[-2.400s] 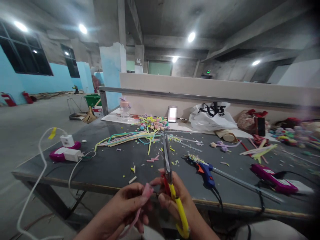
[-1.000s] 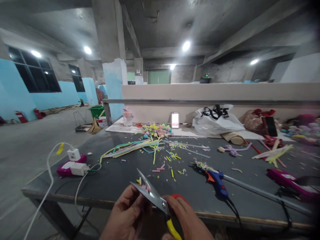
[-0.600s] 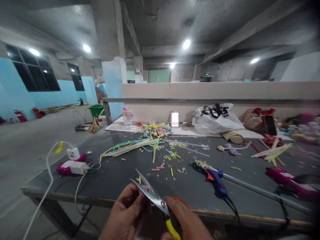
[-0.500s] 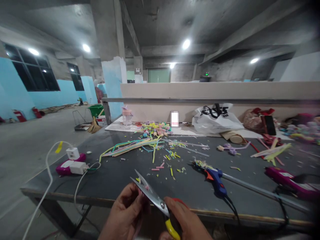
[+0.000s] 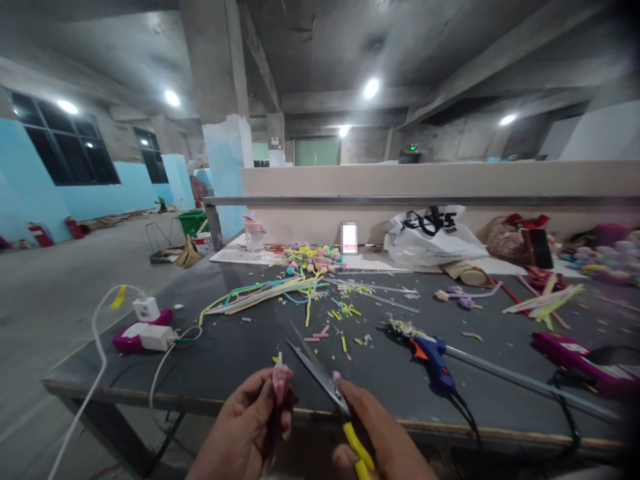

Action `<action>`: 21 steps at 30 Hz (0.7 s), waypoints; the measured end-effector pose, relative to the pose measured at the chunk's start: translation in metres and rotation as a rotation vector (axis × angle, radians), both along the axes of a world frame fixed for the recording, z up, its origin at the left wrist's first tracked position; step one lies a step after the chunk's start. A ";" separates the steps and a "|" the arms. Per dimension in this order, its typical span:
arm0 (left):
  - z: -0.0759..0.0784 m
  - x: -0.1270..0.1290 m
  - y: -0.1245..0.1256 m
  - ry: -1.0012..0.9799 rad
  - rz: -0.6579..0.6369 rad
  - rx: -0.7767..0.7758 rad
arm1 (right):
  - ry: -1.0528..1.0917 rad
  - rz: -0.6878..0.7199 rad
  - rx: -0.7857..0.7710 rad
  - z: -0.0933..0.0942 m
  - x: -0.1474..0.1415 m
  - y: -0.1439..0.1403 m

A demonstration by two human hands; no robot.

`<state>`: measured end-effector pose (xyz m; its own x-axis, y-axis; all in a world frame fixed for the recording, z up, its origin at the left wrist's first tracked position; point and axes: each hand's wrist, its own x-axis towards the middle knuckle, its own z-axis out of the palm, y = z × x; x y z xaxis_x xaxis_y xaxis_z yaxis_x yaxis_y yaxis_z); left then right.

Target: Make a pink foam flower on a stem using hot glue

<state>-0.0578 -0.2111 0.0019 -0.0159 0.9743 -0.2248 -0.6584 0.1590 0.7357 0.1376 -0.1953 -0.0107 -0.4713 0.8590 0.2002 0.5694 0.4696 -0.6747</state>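
Between the fingertips of my left hand (image 5: 253, 417) is a small pink piece (image 5: 282, 381), soft-looking and folded; its exact kind is unclear. My right hand (image 5: 377, 427) is closed around scissors (image 5: 320, 371) with yellow handles, their slightly parted blades pointing up and left over the table edge. A tiny pink bit (image 5: 337, 377) shows by my right fingertip. Blades and pink piece are apart. Beyond them, short pink and yellow cut pieces (image 5: 345, 343) lie scattered on the dark table (image 5: 210, 373).
A blue glue gun (image 5: 433, 363) with a clear glue stick lies right of my hands. Left are a purple power strip (image 5: 133, 337) and white cables. Farther back are a bundle of coloured strips (image 5: 265, 293), a lidded cup (image 5: 254, 239) and a white bag (image 5: 435, 240).
The scissors have moved right, away from the pink piece that was between their blades. My left hand now holds the pink piece up more plainly in view.
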 end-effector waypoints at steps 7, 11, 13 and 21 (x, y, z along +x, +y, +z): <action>-0.014 -0.004 0.008 -0.063 -0.044 -0.022 | -0.043 0.049 -0.040 -0.010 -0.003 0.004; -0.009 -0.003 0.009 -0.098 -0.054 -0.146 | -0.046 0.039 -0.024 -0.007 -0.004 0.003; -0.007 -0.001 0.009 -0.104 -0.078 -0.189 | -0.048 0.044 -0.026 -0.007 -0.002 0.003; -0.009 0.007 0.009 0.103 -0.111 -0.056 | 0.247 -0.049 -0.064 -0.021 -0.003 0.004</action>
